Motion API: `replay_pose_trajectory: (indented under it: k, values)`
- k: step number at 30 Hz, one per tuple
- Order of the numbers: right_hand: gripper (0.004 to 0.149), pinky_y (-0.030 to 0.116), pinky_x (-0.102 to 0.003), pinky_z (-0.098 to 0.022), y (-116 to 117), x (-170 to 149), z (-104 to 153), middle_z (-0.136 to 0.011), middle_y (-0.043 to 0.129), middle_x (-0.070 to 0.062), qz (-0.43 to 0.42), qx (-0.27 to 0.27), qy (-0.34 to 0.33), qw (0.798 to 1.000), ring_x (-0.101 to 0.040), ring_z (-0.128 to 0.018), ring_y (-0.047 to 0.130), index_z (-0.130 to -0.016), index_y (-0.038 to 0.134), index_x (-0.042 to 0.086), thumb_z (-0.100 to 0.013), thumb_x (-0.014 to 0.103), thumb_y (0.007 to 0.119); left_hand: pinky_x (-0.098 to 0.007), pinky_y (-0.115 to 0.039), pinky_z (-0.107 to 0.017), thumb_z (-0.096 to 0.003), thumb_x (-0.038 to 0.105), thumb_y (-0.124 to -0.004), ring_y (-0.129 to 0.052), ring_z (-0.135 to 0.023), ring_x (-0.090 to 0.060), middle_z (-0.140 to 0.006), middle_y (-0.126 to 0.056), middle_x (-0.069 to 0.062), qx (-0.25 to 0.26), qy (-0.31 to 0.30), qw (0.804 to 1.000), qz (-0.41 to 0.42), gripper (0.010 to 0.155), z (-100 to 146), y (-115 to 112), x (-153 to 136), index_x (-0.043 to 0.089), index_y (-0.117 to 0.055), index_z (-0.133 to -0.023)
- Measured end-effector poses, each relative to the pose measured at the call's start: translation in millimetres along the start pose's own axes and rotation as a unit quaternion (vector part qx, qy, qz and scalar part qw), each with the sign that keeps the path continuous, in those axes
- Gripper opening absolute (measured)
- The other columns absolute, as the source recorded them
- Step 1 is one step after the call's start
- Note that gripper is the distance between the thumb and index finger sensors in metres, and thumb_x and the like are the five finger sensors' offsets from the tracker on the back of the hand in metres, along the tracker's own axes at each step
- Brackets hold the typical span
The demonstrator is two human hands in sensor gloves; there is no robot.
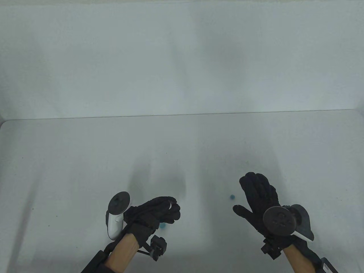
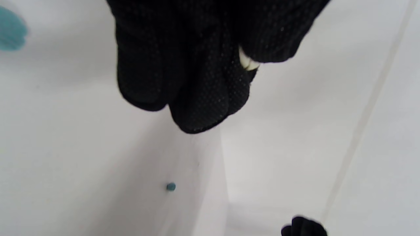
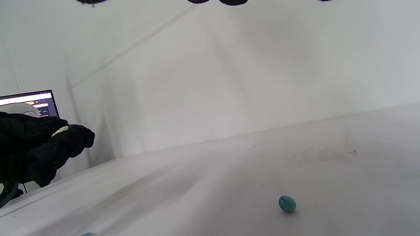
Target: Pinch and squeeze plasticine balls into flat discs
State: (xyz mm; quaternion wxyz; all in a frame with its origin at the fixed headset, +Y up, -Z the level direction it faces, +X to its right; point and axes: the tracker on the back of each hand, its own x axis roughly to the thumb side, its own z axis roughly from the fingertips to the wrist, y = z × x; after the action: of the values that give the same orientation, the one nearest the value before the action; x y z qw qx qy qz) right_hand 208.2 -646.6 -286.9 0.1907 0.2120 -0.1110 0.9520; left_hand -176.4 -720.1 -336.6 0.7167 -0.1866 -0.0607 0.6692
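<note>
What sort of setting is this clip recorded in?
Probably a lab-style data-capture booth, not a home or workshop: a plain white table against a plain white backdrop, a laptop screen showing a software interface off to the side, and only small blue plasticine pieces on the table.

White table (image 1: 85, 159), matte, with faint dark specks and smudges scattered on the near half; its far edge meets a plain white backdrop wall (image 1: 182, 57) along a thin seam. In the right wrist view a laptop screen (image 3: 36, 101) sits at the far left beyond the table, lit, dark interface with a white bar and small coloured marks, text too small to read. Soft grey shadows lie on the tabletop and wall.
</note>
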Motion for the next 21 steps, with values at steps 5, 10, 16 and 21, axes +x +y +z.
replay_pose_trajectory:
  k: [5, 10, 16, 21]
  values:
    - [0.082, 0.045, -0.074, -0.070, -0.1, -0.1, 0.0, -0.123, 0.031, -0.019, 0.000, -0.001, 0.000, 1.000, -0.053, -0.110, 0.036, -0.116, 0.032, 0.012, -0.056, 0.065, 0.049, -0.045, -0.082, -0.061, -0.0570, 0.025, -0.065, -0.096, -0.078, -0.034, -0.095, -0.080, -0.020, -0.018, 0.019, 0.998, 0.052, 0.052, 1.9, 4.6, -4.8, 0.001, -0.065, -0.103]
    - [0.082, 0.045, -0.074, -0.070, 0.1, -0.3, -0.2, -0.123, 0.031, -0.019, 0.000, 0.001, 0.002, 1.000, -0.053, -0.110, 0.036, -0.116, 0.032, 0.012, -0.056, 0.065, 0.049, -0.048, -0.076, -0.066, -0.0554, 0.045, -0.066, -0.086, -0.087, -0.041, -0.103, -0.068, -0.027, -0.053, -0.001, 0.989, 0.135, 0.074, 1.2, 2.4, -7.7, -0.005, -0.053, -0.109]
    - [0.082, 0.045, -0.074, -0.070, 2.3, 2.2, -1.4, -0.123, 0.031, -0.020, 0.002, 0.006, 0.003, 1.000, -0.053, -0.110, 0.036, -0.116, 0.032, 0.012, -0.056, 0.065, 0.050, -0.034, -0.092, -0.054, -0.0524, 0.033, -0.077, -0.107, -0.067, -0.020, -0.085, -0.091, -0.011, -0.015, -0.012, 0.996, 0.091, 0.051, 2.7, 5.1, -7.5, 0.007, -0.074, -0.096]
    - [0.082, 0.046, -0.074, -0.071, 3.4, 3.6, -2.0, -0.123, 0.031, -0.020, 0.002, 0.005, 0.004, 1.000, -0.053, -0.110, 0.036, -0.116, 0.032, 0.012, -0.056, 0.064, 0.050, -0.028, -0.096, -0.049, -0.0501, 0.033, -0.078, -0.112, -0.058, -0.013, -0.076, -0.097, -0.001, 0.003, -0.021, 0.999, 0.049, 0.060, 5.1, 5.6, -2.9, 0.002, -0.068, -0.100]
